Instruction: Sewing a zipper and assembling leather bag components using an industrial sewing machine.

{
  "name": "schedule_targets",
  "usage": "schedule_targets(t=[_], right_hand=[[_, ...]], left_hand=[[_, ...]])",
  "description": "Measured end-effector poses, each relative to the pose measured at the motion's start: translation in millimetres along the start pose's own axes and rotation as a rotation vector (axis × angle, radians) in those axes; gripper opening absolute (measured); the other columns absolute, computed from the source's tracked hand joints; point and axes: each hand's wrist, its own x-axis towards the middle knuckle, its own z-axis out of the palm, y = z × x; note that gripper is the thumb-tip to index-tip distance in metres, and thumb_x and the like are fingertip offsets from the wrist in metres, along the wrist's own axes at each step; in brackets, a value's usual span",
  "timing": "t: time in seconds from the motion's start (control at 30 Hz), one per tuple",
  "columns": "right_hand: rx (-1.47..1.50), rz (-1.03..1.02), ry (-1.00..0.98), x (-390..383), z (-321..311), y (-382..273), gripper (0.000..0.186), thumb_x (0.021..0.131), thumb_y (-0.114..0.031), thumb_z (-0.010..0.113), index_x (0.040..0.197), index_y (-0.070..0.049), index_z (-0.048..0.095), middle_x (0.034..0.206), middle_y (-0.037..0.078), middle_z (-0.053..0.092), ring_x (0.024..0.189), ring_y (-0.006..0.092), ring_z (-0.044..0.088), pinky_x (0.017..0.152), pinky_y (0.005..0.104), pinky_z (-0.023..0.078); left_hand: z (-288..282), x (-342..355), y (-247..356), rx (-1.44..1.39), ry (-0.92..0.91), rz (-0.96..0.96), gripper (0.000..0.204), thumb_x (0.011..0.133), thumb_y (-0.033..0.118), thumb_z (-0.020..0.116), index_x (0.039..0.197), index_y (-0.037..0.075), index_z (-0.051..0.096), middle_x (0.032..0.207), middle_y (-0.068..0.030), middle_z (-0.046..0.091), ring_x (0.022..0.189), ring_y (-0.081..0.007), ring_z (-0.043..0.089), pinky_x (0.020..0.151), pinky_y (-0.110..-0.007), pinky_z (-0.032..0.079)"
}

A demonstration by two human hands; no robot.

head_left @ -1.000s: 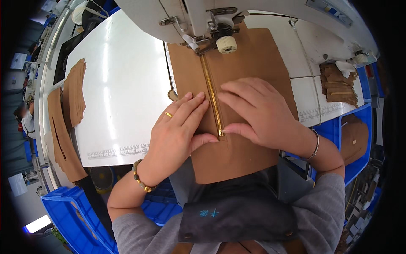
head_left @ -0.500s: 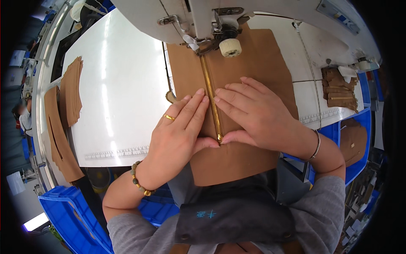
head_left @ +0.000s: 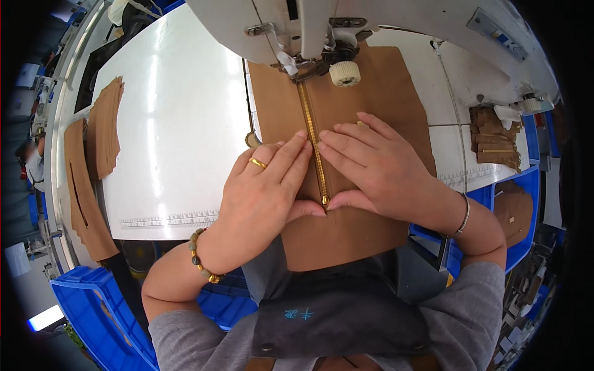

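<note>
The left hand [head_left: 263, 185] and right hand [head_left: 377, 167], mid-frame, lie flat, fingers extended, thumbs nearly meeting below the gold-toned zipper [head_left: 315, 145], gripping nothing. The brown panel [head_left: 346, 241] sits beneath them, reaching upper centre under the sewing machine [head_left: 408, 12]. Even pressure either side should keep the zipper straight. Brown pieces [head_left: 106, 130] edge the white surface [head_left: 173, 136] at left; a blue crate [head_left: 77, 281] stands lower left.
</note>
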Motion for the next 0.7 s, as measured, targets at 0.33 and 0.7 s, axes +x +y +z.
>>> schedule_targets(t=[0.33,0.7], right_hand=[[-0.032,0.008,0.051,14.4,9.9,22.2,0.075,0.08,-0.048,0.081,0.132,0.002,0.066,0.137,0.013,0.064,0.131,0.0307,0.057,0.117,0.0521,0.042],[-0.08,0.029,0.094,37.9,15.5,49.3,0.068,0.084,-0.048,0.079,0.132,-0.002,0.067,0.13,0.011,0.067,0.127,0.0275,0.06,0.115,0.0457,0.043]], left_hand=[[3.1,19.9,-24.5,0.028,0.041,-0.016,0.087,0.069,0.054,0.081,0.136,0.001,0.066,0.144,-0.0065,0.065,0.114,-0.029,0.062,0.107,-0.044,0.047],[5.9,48.3,-54.0,-0.037,0.066,-0.036,0.083,0.071,0.051,0.083,0.134,-0.001,0.068,0.132,-0.0081,0.065,0.111,-0.0306,0.062,0.098,-0.042,0.052]])
